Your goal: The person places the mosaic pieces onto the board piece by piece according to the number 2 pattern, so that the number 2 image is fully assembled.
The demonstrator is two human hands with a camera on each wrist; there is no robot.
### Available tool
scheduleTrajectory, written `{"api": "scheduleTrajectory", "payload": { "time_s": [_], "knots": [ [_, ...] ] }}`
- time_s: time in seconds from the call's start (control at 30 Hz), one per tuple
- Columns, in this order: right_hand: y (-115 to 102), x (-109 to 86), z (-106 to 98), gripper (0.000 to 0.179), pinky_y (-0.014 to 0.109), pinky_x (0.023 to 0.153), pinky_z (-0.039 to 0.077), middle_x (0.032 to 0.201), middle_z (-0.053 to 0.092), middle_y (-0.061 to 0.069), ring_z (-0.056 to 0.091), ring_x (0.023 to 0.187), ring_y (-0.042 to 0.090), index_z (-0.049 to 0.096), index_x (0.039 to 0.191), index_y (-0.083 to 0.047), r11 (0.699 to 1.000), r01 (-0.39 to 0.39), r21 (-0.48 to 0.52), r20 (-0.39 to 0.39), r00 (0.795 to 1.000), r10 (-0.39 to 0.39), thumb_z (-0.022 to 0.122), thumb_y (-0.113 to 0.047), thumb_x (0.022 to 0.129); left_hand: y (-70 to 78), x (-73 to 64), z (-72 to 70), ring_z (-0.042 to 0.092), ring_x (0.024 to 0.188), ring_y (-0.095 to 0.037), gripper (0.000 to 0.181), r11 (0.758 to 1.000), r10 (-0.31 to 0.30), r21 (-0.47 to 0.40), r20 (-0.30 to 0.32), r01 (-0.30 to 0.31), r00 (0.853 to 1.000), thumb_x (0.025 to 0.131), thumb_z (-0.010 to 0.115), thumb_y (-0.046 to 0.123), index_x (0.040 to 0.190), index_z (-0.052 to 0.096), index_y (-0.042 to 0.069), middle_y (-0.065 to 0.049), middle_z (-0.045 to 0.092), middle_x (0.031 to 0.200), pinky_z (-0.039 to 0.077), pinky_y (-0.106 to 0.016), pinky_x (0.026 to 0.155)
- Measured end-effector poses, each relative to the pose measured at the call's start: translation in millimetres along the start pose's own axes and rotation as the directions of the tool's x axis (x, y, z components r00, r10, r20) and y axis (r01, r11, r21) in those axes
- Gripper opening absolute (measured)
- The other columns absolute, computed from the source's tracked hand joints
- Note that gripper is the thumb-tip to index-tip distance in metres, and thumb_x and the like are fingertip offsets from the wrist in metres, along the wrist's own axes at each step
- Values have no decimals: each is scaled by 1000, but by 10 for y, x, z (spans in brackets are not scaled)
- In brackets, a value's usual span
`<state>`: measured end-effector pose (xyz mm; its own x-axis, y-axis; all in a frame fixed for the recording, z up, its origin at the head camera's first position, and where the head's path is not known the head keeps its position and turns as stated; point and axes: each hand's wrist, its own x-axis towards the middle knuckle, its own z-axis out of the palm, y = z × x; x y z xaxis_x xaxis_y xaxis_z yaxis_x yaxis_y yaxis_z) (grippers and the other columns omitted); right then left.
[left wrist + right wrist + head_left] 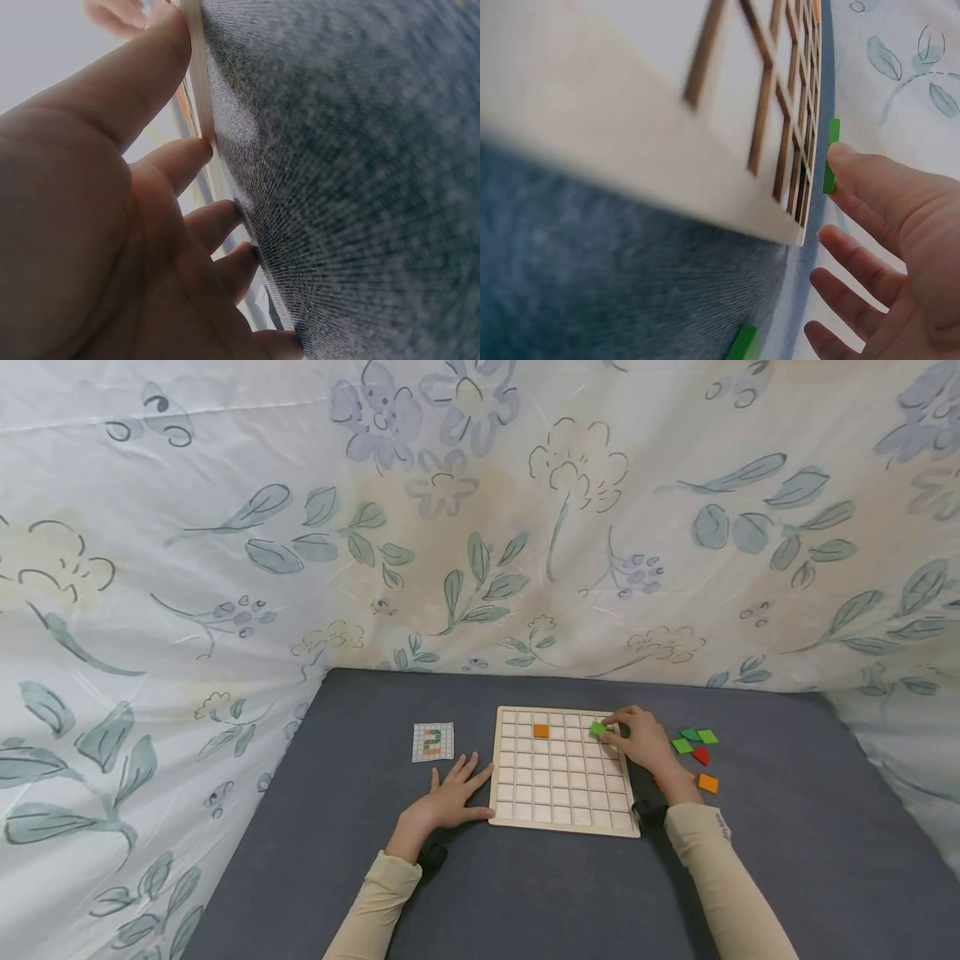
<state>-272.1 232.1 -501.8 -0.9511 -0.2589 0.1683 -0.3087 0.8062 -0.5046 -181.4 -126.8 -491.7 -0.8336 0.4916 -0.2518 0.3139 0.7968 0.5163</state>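
A wooden grid board (562, 831) with square recesses lies on the dark cloth. One orange square tile (541, 731) sits in a cell near its far left. Over the far right of the board, my right hand (643, 742) pinches a green square tile (597, 728) between thumb and finger. In the right wrist view that green tile (831, 156) is seen edge-on, the other fingers spread below it. My left hand (447, 797) has its fingers spread, with the thumb and index fingertip touching the board's left edge, as the left wrist view also shows.
A small printed pattern card (432, 742) lies left of the board. Right of it are loose green tiles (682, 746), a red tile (701, 755) and orange tiles (708, 783), some partly behind my right wrist. A floral curtain (480, 568) hangs behind the table.
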Motion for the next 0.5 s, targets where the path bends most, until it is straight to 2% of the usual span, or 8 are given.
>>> {"api": "scheduleTrajectory", "payload": {
  "time_s": [0.2,0.5],
  "knots": [
    [-85,25,21,29,58,81,39,116,51,22,45,106,43,68,109,-6,1000,-3,8,-2,1000,3,68,-23,86,-6,0,16,0,143,-34,74,1000,0,-10,-4,0,1000,89,56,45,149,22,19,-12,6,156,-4,-68,105],
    [-139,81,80,30,55,80,41,119,49,20,44,110,42,67,111,-9,998,-21,52,52,998,18,65,-27,88,9,-1,32,0,143,-33,74,1000,0,-11,-2,0,1000,90,56,44,149,22,19,-12,6,156,-5,-68,105]
  ]
}}
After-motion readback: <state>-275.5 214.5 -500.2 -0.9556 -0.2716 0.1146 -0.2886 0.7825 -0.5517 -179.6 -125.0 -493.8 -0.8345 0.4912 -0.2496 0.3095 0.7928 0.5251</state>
